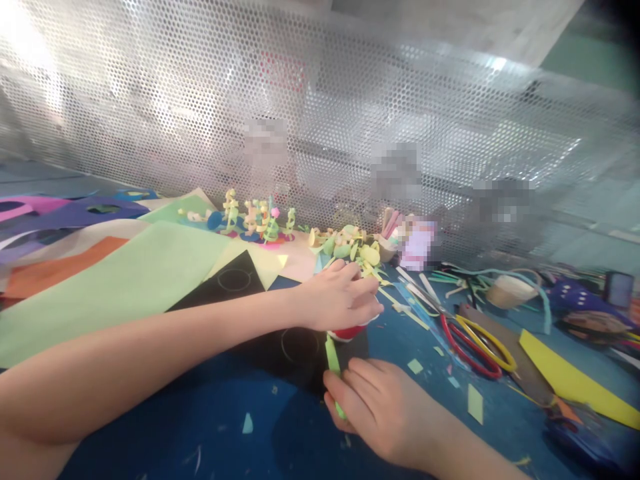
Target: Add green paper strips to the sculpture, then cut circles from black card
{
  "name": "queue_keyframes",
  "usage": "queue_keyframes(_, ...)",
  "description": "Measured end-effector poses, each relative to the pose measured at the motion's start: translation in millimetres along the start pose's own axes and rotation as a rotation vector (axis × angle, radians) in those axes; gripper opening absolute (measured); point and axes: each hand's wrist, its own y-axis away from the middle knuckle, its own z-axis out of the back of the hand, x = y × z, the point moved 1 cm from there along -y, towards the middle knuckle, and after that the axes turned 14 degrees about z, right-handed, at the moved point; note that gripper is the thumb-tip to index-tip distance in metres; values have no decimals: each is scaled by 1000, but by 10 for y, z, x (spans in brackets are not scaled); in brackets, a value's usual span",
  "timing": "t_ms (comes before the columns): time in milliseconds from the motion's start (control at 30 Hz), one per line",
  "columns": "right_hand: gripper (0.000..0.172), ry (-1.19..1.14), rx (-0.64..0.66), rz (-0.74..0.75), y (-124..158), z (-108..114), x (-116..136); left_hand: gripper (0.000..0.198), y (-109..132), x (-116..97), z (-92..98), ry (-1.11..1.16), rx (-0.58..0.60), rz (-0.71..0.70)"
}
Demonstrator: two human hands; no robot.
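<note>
Now | left hand [343, 299] gripping one red-white object [349, 333] | right hand [383, 408] grasping one green pen [333, 357] | two circles [300, 345]

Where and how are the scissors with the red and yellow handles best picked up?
Probably by the red loop and yellow loop, coming from the near right: the scissors lie with these nearest the wearer, blades pointing away to the far left. The right hand suits, but holds a slim green tool, so it would need freeing first.
</note>
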Motion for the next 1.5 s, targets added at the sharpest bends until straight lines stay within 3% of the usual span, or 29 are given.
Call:
queue_keyframes(200,14,-45,45,23,152,84,6,28,-16,-21,38,119,60,94)
queue_keyframes(700,15,-73,11,-99,508,208,-120,25,-3,-9,-9,114,33,75)
queue_keyframes(800,14,-118,-83,-295,572,230,-174,27,-5,3,-26,87,43,59)
queue_keyframes(967,23,-345,-266,-950,640,169,-335,26,0,15,-41,73,26,8)
queue_keyframes(1067,31,-477,-361,-1208,658,65,-390,25,-12,-11,9,151,59,85)
queue_keyframes(1200,33,-549,-382,-1289,675,-38,-385,25,-31,-37,58,219,100,204)
queue_keyframes(1500,34,-631,-332,-1284,634,-62,-325,24,5,19,-68,68,-13,27)
